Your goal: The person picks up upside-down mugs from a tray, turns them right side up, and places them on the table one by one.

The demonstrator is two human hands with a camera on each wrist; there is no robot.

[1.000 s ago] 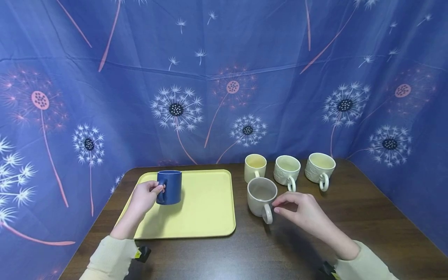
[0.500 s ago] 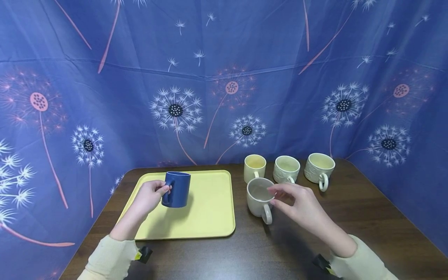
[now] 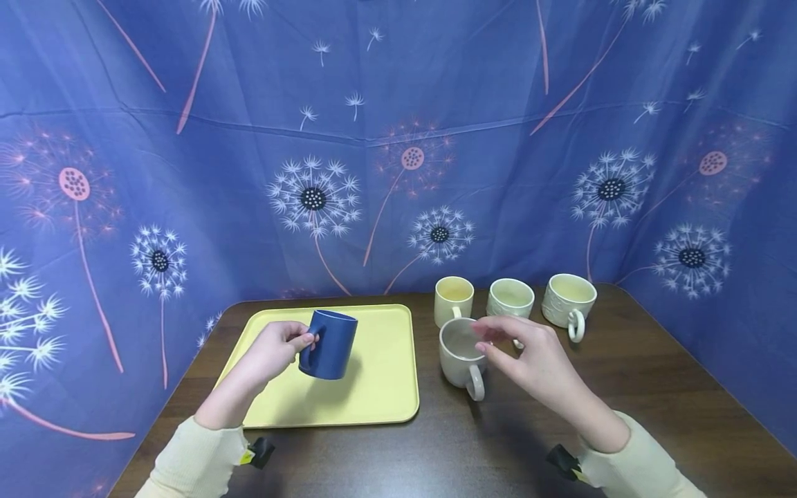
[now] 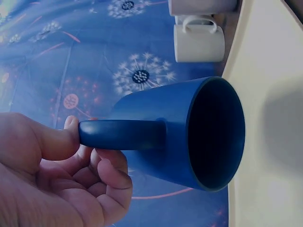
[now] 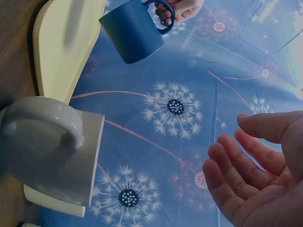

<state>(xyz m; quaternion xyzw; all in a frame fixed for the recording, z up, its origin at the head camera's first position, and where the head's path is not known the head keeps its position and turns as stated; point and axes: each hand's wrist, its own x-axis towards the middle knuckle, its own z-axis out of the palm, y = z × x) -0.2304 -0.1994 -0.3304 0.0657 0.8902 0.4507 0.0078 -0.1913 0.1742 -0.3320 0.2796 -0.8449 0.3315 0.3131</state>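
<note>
My left hand (image 3: 278,351) pinches the handle of a dark blue mug (image 3: 334,349), which is held tilted over the yellow tray (image 3: 386,387). In the left wrist view the blue mug (image 4: 158,101) has its dark round end turned towards the tray, and the thumb presses on the handle. My right hand (image 3: 535,360) is beside a grey mug (image 3: 459,366), its thumb and fingertips overlapping the rim in the head view. Seen from the right wrist, that hand (image 5: 260,175) has loosely bent fingers with nothing between them, apart from the grey mug (image 5: 52,165).
Behind the grey mug stand a pale yellow mug (image 3: 453,297), a pale green mug (image 3: 509,304) partly covered by the right hand, and another pale mug (image 3: 566,301) at the far right. A blue dandelion curtain (image 3: 398,90) encloses the brown table (image 3: 436,456).
My left hand has carried the blue mug to the right and slightly nearer, tilting it more. The right hand has moved up from the grey mug's handle side to its rim.
</note>
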